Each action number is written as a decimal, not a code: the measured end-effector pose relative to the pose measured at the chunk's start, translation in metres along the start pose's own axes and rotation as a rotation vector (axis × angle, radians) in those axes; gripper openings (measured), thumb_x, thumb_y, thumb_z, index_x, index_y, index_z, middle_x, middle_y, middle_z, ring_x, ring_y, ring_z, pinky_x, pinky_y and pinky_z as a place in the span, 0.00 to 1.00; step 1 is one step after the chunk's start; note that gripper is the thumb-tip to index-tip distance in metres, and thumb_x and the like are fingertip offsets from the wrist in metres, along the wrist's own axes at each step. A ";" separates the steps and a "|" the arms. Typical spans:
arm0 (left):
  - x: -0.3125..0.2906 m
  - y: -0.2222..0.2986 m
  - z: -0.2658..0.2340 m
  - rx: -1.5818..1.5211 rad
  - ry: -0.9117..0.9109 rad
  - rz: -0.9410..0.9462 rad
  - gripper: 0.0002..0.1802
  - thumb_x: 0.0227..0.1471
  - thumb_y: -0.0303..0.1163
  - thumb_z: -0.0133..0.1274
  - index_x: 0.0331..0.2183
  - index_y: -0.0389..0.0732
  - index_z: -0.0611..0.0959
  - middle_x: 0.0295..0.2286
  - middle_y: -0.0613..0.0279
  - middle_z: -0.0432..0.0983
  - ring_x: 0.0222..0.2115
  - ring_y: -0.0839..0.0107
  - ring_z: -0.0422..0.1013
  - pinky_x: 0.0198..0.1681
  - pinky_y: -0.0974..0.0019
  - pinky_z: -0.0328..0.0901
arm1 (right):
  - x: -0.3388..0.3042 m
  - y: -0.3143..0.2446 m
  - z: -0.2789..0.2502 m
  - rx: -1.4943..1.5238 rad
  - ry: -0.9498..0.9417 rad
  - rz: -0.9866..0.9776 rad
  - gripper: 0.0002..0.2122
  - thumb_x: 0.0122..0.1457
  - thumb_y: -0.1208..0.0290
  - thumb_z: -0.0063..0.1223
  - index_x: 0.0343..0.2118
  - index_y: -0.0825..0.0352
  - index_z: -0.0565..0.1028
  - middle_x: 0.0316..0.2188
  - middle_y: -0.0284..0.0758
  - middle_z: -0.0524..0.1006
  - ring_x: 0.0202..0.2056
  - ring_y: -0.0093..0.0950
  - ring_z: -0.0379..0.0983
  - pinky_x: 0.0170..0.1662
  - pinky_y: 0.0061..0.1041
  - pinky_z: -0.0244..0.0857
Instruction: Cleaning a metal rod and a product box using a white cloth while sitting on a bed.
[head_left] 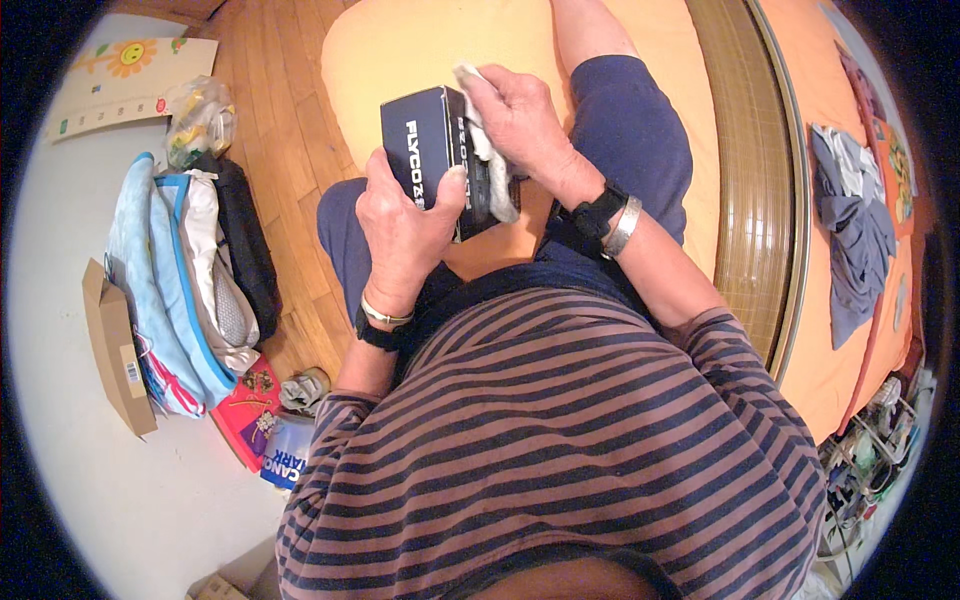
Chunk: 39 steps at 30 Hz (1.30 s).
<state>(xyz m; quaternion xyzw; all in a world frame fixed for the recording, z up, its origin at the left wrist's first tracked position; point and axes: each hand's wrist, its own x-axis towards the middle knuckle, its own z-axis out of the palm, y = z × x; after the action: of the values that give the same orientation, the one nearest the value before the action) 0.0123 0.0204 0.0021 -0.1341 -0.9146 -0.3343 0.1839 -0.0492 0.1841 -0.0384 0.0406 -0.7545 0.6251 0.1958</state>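
Far to my left, against the white wall, a flat cardboard piece leans beside a stack of folded bags and cloth in blue and white, with a dark bag next to it on the wooden floor.

My left hand holds the small dark box from below and the side; the fingers are wrapped around its near face, the thumb pressed on its front edge, so they are clamped on the box. The box sits above my lap, in front of the orange cushion.

My right hand lies on the box's right side with a pale grey cloth bunched under the fingers, which press it against the box.

I judge I am midway through wiping the box. The next move, as I see it, calls for a steady left grip while the cloth slides along the face, and then a turn of the box to reach a side not yet covered.

Further right, dark clothes lie on the orange bed.
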 end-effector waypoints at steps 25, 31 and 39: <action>-0.003 0.000 0.000 0.027 0.014 0.032 0.33 0.42 0.39 0.67 0.42 0.27 0.71 0.24 0.43 0.75 0.23 0.46 0.75 0.26 0.53 0.71 | -0.011 0.013 -0.004 -0.171 -0.082 0.105 0.13 0.67 0.66 0.49 0.35 0.73 0.78 0.17 0.33 0.72 0.23 0.15 0.65 0.27 0.23 0.64; -0.006 0.002 -0.001 0.016 -0.032 -0.025 0.33 0.42 0.40 0.67 0.41 0.27 0.71 0.25 0.42 0.76 0.24 0.46 0.76 0.27 0.54 0.71 | -0.018 -0.024 0.008 0.096 0.037 0.013 0.16 0.65 0.62 0.47 0.27 0.70 0.76 0.19 0.49 0.73 0.23 0.46 0.74 0.28 0.39 0.67; -0.006 0.002 -0.001 0.007 -0.019 -0.025 0.33 0.43 0.41 0.67 0.42 0.27 0.71 0.25 0.43 0.76 0.24 0.46 0.76 0.27 0.53 0.72 | -0.019 -0.003 0.000 -0.005 -0.012 0.144 0.16 0.65 0.62 0.49 0.29 0.72 0.76 0.18 0.47 0.74 0.19 0.35 0.73 0.27 0.33 0.66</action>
<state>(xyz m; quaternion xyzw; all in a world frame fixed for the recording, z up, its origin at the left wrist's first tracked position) 0.0183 0.0205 0.0014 -0.1249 -0.9191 -0.3320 0.1716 -0.0306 0.1798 -0.0427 -0.0106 -0.7581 0.6355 0.1460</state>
